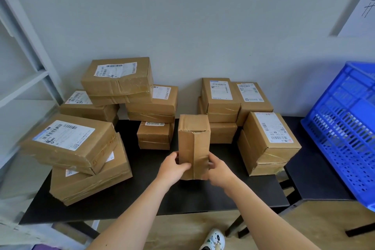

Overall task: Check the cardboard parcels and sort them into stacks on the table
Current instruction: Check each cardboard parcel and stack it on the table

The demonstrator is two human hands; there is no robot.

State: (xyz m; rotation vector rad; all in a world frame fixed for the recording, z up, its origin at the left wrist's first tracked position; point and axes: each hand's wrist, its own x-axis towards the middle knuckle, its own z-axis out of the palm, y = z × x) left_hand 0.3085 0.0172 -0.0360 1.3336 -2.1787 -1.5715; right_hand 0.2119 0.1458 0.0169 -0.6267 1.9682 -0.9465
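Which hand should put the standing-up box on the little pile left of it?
Probably the left. The left hand grips the held parcel on its left edge, and the little pile sits just beyond that side. The right hand holds the other edge and would have to cross over.

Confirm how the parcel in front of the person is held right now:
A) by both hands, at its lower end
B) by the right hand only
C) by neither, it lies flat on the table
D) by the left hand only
A: the left hand and the right hand each grip one lower side of the upright parcel.
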